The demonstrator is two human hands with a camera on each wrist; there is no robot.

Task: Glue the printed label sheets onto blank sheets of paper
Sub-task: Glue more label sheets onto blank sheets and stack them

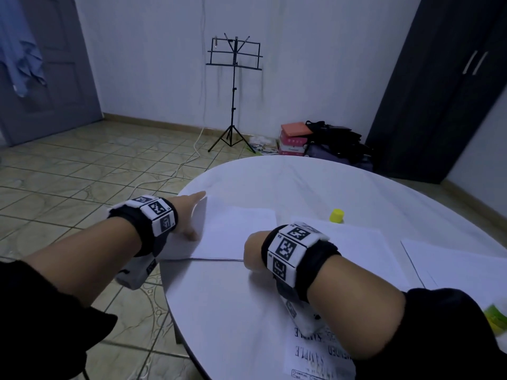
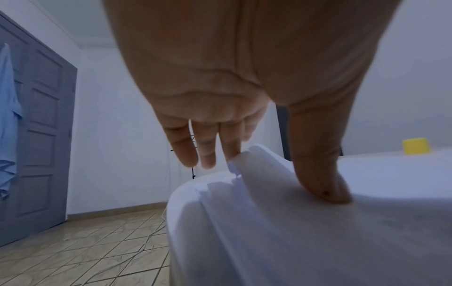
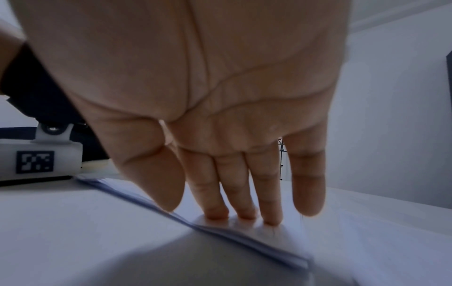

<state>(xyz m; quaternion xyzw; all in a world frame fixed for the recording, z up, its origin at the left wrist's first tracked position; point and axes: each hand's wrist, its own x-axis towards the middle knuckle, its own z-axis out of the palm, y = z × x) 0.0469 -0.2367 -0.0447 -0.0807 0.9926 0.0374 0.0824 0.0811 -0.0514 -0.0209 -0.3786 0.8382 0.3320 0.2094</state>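
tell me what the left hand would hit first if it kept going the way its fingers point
Probably nothing on the table: the left hand points past the paper stack and the table edge, toward open floor. Depth is uncertain.

A round white table (image 1: 274, 311) filled the lower right of the head view. On it lay a stack of blank sheets (image 1: 236, 234) at centre, more white sheets (image 1: 450, 264) at right, a printed label sheet (image 1: 315, 357) at the bottom edge, and a yellow-capped glue bottle (image 1: 337, 215).

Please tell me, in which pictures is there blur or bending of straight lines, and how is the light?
Head view: dim, bluish light; the wardrobe leans, bent by the wide lens; the printed label sheet is readable. Left wrist view: the left hand fills the frame, soft; the paper stack is smeared. Right wrist view: the right hand is fairly sharp, the paper edge blurred.
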